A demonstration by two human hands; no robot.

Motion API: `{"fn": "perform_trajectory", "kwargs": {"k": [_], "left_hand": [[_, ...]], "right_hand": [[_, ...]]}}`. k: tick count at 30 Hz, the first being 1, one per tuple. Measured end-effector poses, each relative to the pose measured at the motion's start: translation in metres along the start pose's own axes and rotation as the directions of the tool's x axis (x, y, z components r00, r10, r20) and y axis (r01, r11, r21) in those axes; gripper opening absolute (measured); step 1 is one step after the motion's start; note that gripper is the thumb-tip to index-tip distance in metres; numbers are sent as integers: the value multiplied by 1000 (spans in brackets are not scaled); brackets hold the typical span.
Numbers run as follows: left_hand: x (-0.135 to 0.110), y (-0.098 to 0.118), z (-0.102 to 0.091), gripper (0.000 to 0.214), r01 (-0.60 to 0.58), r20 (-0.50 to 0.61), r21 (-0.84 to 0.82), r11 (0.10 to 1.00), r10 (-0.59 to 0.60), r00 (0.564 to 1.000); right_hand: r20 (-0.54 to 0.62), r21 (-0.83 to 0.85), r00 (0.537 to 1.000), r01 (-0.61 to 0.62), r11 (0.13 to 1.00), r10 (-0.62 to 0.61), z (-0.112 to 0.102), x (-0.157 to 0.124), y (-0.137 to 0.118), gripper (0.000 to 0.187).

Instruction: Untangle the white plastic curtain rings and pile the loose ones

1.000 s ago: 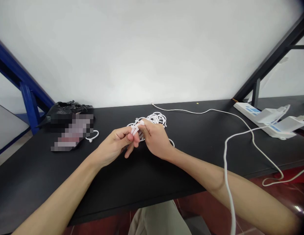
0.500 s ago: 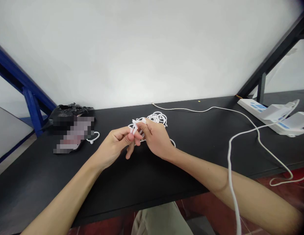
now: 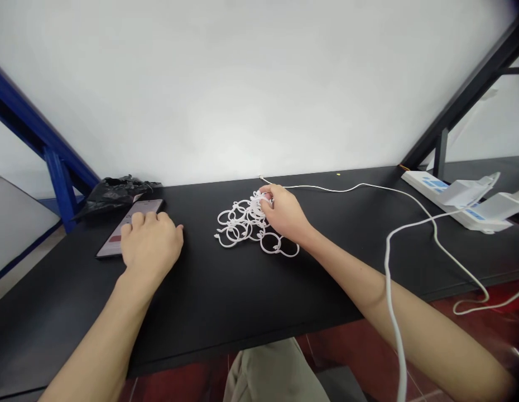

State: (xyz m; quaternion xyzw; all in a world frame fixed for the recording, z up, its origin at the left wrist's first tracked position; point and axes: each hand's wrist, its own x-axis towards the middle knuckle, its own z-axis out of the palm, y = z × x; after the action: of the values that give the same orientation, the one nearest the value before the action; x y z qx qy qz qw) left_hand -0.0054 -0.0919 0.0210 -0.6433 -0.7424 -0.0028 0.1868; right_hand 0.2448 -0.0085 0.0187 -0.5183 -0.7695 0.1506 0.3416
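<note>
White rings (image 3: 256,210) on the tabletop (image 3: 209,301)
My right hand (image 3: 287,213) touches their heap, my left hand (image 3: 153,244) curls at the phone (image 3: 111,240); whether either pinches anything, I can't tell.

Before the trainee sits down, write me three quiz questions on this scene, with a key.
1. Which hand is at the pile of white rings?
2. True or false: from this view, the left hand hides part of the phone.
3. Fill the gap: the crumpled bag by the phone's far end is ___ in colour.

Key: 1. The right hand. 2. True. 3. Black.
</note>
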Motion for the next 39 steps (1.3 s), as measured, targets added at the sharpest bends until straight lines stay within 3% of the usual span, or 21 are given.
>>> {"fn": "perform_trajectory", "kwargs": {"k": [3,5,8,10,12,15,18,21,25,27,35,39], "left_hand": [[0,-1,3,41,-64,35,16,998,63,997],[3,3,6,38,-42,28,-16,999,43,999],[9,12,5,26,14,-17,-301,953,-20,1000],[11,19,0,20,-30,-35,-646,763,10,999],[9,25,-7,21,-91,-45,-892,442,113,993],[3,31,-12,22,-69,-51,-996,50,295,954],[-1,32,-9,19,57,-11,-988,-147,428,904],[-1,29,-7,17,155,19,-956,-251,473,881],[-1,26,-12,23,272,56,-901,-336,533,844],[-1,27,-14,30,299,62,-892,-338,564,824],[-3,28,-14,36,194,80,-971,-139,575,814],[-3,25,-15,42,126,69,-990,-57,583,809]], "right_hand": [[48,56,996,-75,996,72,1,1,3,38],[27,52,997,-80,995,79,1,-1,2,39],[-80,24,997,7,1000,-5,-1,-6,-3,36],[-113,82,987,121,989,-112,-1,-13,-11,31],[-62,236,976,218,947,-210,1,-20,-20,28],[47,437,958,234,869,-282,5,-30,-33,26],[182,587,964,53,808,-195,9,-34,-37,25],[351,745,915,-145,651,-198,9,-33,-34,29],[540,824,786,-422,377,-301,5,-31,-32,32],[562,825,744,-476,304,-360,5,-31,-33,36],[561,823,707,-422,381,-430,3,-32,-37,38],[604,778,679,-389,493,-417,-4,-29,-36,39]]}}
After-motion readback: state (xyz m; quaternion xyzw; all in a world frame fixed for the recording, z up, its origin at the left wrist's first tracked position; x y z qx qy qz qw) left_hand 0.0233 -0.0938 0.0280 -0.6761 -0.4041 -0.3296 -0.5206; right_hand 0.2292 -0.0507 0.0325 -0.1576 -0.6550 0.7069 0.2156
